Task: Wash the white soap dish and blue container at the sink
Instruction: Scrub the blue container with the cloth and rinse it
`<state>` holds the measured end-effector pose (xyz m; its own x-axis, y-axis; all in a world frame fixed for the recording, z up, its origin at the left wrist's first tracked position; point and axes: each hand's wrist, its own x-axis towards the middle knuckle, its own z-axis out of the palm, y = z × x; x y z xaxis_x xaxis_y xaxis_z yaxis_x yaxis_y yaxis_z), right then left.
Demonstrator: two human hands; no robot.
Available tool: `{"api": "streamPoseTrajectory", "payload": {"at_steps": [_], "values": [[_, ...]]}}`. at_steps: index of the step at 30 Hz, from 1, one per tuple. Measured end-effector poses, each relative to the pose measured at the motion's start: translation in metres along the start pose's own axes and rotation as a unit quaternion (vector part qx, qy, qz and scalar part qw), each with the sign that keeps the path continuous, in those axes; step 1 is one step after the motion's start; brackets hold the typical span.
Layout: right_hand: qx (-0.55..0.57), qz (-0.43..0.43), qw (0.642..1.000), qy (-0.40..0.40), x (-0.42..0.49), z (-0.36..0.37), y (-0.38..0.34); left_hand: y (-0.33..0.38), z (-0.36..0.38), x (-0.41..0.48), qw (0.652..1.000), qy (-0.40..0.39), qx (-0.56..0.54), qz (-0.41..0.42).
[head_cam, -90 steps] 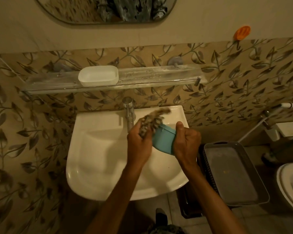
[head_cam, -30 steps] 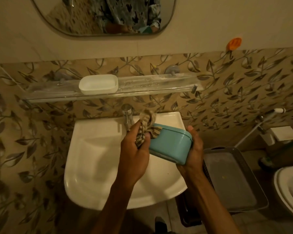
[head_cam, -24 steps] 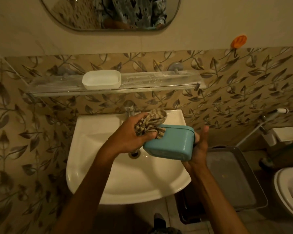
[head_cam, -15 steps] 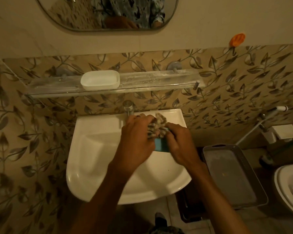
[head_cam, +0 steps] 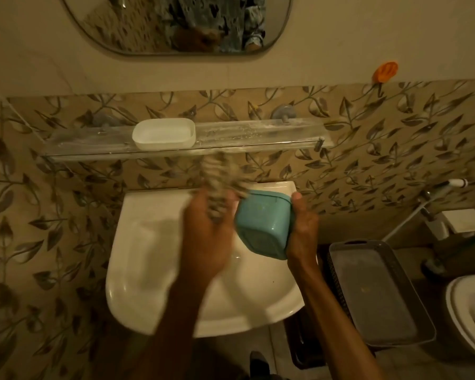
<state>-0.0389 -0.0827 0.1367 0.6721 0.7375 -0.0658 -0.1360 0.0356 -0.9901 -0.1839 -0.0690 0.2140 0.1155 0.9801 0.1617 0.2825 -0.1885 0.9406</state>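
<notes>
The right hand (head_cam: 302, 231) is being kept clamped around the blue container (head_cam: 262, 222) over the sink (head_cam: 137, 270); a striped cloth (head_cam: 220, 185), blurred, is being gripped by the left hand (head_cam: 206, 237).

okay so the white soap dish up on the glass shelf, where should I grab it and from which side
Grip the white soap dish across its short width, fingers on the front wall and thumb on the back wall, coming from above and in front. It sits upright with its open top up and its long side along the glass shelf, whose front rail likely hinders a low approach.
</notes>
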Motion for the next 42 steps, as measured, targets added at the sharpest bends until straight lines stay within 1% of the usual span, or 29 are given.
{"api": "streamPoseTrajectory", "payload": {"at_steps": [2, 3, 4, 6, 7, 9, 11, 12, 13, 15, 16, 17, 21, 23, 24, 27, 28, 29, 31, 32, 33, 34, 35, 37, 38, 39, 40, 41, 42], "values": [[-0.079, -0.058, 0.995, -0.001, -0.003, 0.002, 0.006, 0.003, 0.034, -0.028, 0.98, -0.095, 0.127, 0.122], [-0.086, -0.061, 0.994, -0.005, -0.004, 0.0, 0.008, 0.001, 0.045, -0.035, 0.964, -0.106, 0.186, 0.158], [-0.071, -0.047, 0.996, -0.013, -0.006, -0.001, 0.007, -0.003, 0.049, -0.035, 0.961, -0.101, 0.196, 0.167], [-0.038, -0.019, 0.999, -0.018, -0.003, -0.004, 0.004, -0.01, 0.046, -0.019, 0.982, -0.106, 0.109, 0.111], [-0.043, -0.032, 0.999, -0.012, -0.003, -0.006, 0.002, -0.012, 0.042, -0.009, 0.99, -0.11, 0.059, 0.06], [-0.034, -0.069, 0.997, 0.003, -0.002, -0.009, -0.003, -0.015, 0.034, 0.009, 0.995, -0.078, -0.012, -0.061], [-0.051, -0.085, 0.995, 0.011, -0.004, -0.011, -0.002, -0.016, 0.035, 0.007, 0.993, -0.038, -0.017, -0.107], [-0.067, -0.089, 0.994, 0.012, -0.005, -0.012, -0.004, -0.013, 0.039, -0.004, 0.996, -0.032, 0.004, -0.085], [-0.084, -0.095, 0.992, 0.011, -0.006, -0.011, -0.005, -0.011, 0.043, -0.018, 0.998, -0.037, 0.04, -0.037], [-0.104, -0.107, 0.989, 0.014, -0.007, -0.013, -0.005, -0.008, 0.052, -0.045, 0.986, -0.069, 0.105, 0.112], [-0.1, -0.107, 0.989, 0.016, -0.009, -0.013, -0.005, -0.01, 0.055, -0.046, 0.979, -0.086, 0.112, 0.15], [-0.102, -0.114, 0.988, 0.021, -0.011, -0.014, -0.003, -0.009, 0.053, -0.035, 0.98, -0.095, 0.104, 0.137], [-0.15, -0.14, 0.979, 0.003, -0.017, -0.012, -0.003, -0.018, 0.038, 0.007, 0.995, -0.06, 0.052, -0.053], [-0.154, -0.138, 0.978, 0.009, -0.013, -0.01, -0.004, -0.018, 0.039, -0.005, 0.995, -0.038, 0.064, -0.06], [-0.159, -0.143, 0.977, 0.017, -0.011, -0.01, -0.003, -0.016, 0.043, -0.02, 0.996, -0.034, 0.074, -0.022], [-0.153, -0.146, 0.977, 0.027, -0.012, -0.013, 0.0, -0.011, 0.051, -0.046, 0.985, -0.083, 0.081, 0.125], [-0.155, -0.144, 0.977, 0.033, -0.013, -0.013, 0.0, -0.013, 0.051, -0.034, 0.986, -0.093, 0.073, 0.119], [-0.161, -0.14, 0.976, 0.039, -0.015, -0.013, 0.0, -0.015, 0.049, -0.02, 0.991, -0.096, 0.059, 0.071], [-0.144, -0.122, 0.981, 0.049, -0.016, -0.01, -0.003, -0.021, 0.043, 0.008, 0.996, -0.064, 0.045, -0.05], [-0.128, -0.105, 0.985, 0.054, -0.017, -0.009, -0.002, -0.023, 0.043, 0.011, 0.995, -0.048, 0.051, -0.067], [-0.117, -0.083, 0.988, 0.056, -0.016, -0.009, -0.002, -0.02, 0.044, 0.003, 0.995, -0.04, 0.063, -0.059], [-0.117, -0.063, 0.989, 0.057, -0.015, -0.01, -0.001, -0.013, 0.048, -0.012, 0.996, -0.039, 0.08, -0.018], [-0.133, -0.05, 0.988, 0.059, -0.014, -0.01, 0.001, -0.006, 0.054, -0.029, 0.992, -0.043, 0.104, 0.051], [-0.201, -0.035, 0.977, 0.057, -0.013, -0.011, 0.003, -0.01, 0.068, -0.05, 0.966, -0.076, 0.167, 0.183], [-0.228, -0.025, 0.972, 0.056, -0.014, -0.012, 0.003, -0.016, 0.072, -0.044, 0.962, -0.093, 0.178, 0.184], [-0.244, -0.007, 0.968, 0.052, -0.013, -0.013, 0.004, -0.024, 0.071, -0.028, 0.973, -0.106, 0.163, 0.127], [-0.247, 0.03, 0.968, 0.041, -0.013, -0.015, 0.005, -0.031, 0.065, -0.008, 0.988, -0.106, 0.105, 0.031], [-0.218, 0.086, 0.972, 0.016, -0.014, -0.018, 0.005, -0.041, 0.056, 0.015, 0.991, -0.097, 0.023, -0.089], [-0.147, 0.157, 0.976, -0.027, -0.015, -0.023, 0.007, -0.05, 0.042, 0.036, 0.98, -0.066, -0.047, -0.183]]}}
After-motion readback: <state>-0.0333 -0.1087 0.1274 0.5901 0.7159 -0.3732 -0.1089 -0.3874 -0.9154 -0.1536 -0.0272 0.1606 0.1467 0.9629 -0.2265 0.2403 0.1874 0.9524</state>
